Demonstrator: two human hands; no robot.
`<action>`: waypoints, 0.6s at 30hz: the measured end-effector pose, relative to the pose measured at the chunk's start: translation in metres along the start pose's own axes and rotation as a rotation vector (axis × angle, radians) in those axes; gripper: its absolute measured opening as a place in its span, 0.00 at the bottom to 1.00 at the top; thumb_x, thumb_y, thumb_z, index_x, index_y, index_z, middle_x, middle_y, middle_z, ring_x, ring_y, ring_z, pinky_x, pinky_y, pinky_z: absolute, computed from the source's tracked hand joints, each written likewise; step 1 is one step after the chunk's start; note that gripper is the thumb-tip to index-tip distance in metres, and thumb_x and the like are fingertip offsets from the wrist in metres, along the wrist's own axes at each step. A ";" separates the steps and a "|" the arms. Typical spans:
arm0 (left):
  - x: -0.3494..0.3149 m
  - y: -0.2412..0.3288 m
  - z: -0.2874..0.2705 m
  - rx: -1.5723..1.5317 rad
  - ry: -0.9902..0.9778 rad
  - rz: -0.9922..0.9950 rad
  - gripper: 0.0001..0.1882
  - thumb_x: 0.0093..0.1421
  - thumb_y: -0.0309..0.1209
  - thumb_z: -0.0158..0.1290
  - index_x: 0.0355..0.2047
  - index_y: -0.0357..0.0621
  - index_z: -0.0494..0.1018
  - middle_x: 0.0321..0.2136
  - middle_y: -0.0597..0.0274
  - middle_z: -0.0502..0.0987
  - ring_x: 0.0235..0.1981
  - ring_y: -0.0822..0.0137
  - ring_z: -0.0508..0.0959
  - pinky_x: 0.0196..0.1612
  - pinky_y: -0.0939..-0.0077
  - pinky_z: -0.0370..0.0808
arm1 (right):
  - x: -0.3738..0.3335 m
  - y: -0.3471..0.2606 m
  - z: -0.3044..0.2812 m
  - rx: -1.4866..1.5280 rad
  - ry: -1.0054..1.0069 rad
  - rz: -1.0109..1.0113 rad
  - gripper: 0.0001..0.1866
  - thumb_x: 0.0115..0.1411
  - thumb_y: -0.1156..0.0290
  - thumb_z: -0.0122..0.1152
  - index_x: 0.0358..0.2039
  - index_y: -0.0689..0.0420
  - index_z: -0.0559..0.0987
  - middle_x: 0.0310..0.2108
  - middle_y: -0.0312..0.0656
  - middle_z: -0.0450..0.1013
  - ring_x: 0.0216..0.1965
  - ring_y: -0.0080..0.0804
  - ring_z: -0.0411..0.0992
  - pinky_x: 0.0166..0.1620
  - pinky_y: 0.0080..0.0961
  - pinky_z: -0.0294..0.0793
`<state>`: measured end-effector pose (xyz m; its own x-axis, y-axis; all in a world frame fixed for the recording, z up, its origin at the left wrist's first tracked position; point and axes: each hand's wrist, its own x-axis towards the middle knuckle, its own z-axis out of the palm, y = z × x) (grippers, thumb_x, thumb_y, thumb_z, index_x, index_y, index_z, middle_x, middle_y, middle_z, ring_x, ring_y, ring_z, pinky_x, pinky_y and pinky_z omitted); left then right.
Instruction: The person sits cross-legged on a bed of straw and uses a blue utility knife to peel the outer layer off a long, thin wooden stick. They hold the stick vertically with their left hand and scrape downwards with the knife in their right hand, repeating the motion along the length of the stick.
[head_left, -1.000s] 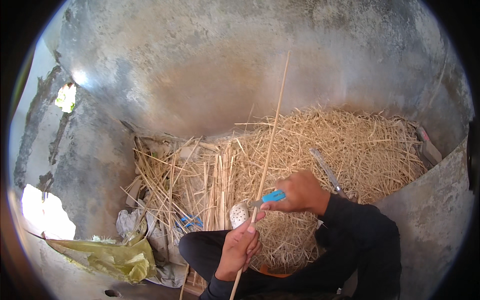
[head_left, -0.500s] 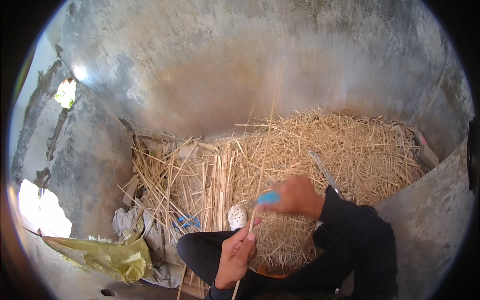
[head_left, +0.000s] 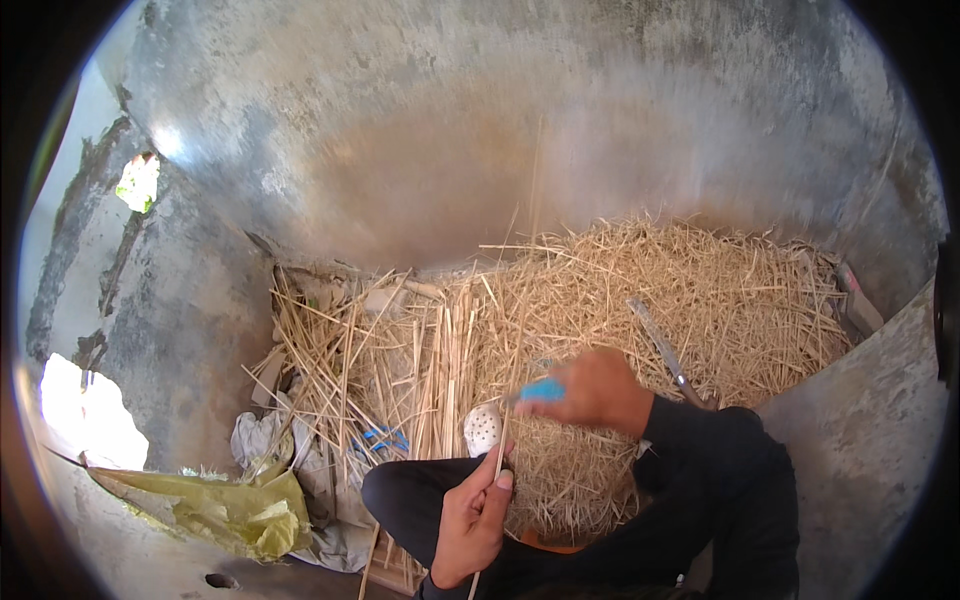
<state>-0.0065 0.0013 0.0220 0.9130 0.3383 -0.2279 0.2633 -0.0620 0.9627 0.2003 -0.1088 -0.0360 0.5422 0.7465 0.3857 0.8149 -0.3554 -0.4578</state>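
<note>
My left hand [head_left: 472,520] pinches a long, thin bamboo-like strip [head_left: 502,437] between thumb and fingers, above my bent left leg. The strip stands nearly upright, its far end blurred against the wall. In my right hand [head_left: 604,391], closed and smeared by motion, is a blue-handled tool [head_left: 541,391]. Its dark working end meets or nearly meets the strip just above my left hand; its exact shape is too blurred to make out. Beside the strip sits a white, rounded item with dark dots [head_left: 482,428]. To the right of my right hand, a long-bladed knife [head_left: 662,346] lies on the shavings.
Pale shavings [head_left: 720,300] heap along the concrete wall [head_left: 450,130]. Cut strips [head_left: 445,375] lie in a bundle and loosely at left, near blue ties [head_left: 383,440]. A yellowish plastic sheet [head_left: 220,510] and grey cloth [head_left: 325,535] are at lower left.
My right hand and the blue-handled tool stay near the strip, still in blurred motion. The strip's far end has swung slightly left. The whole view has shifted a little.
</note>
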 end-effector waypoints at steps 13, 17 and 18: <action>-0.007 0.002 -0.002 0.075 0.015 -0.005 0.21 0.67 0.28 0.44 0.58 0.33 0.62 0.19 0.79 0.59 0.20 0.86 0.54 0.21 0.89 0.50 | 0.018 0.015 -0.010 -0.070 -0.006 0.117 0.40 0.52 0.27 0.45 0.08 0.54 0.74 0.05 0.42 0.64 0.08 0.38 0.67 0.15 0.33 0.64; -0.004 -0.003 -0.005 0.038 0.007 0.008 0.21 0.67 0.27 0.43 0.59 0.33 0.62 0.19 0.79 0.59 0.20 0.87 0.54 0.21 0.89 0.50 | -0.005 -0.013 0.004 -0.010 -0.075 -0.081 0.41 0.52 0.27 0.44 0.08 0.55 0.75 0.06 0.43 0.64 0.09 0.36 0.67 0.15 0.32 0.65; -0.008 -0.003 -0.006 0.042 0.027 0.008 0.21 0.67 0.27 0.43 0.59 0.33 0.62 0.19 0.79 0.59 0.20 0.87 0.53 0.21 0.89 0.50 | -0.002 -0.021 0.003 -0.004 0.010 -0.144 0.41 0.52 0.27 0.44 0.09 0.55 0.75 0.06 0.44 0.65 0.10 0.38 0.68 0.16 0.33 0.66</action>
<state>-0.0159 0.0043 0.0218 0.9065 0.3627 -0.2160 0.2696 -0.1037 0.9574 0.1812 -0.1015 -0.0296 0.4217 0.7842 0.4551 0.8852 -0.2474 -0.3940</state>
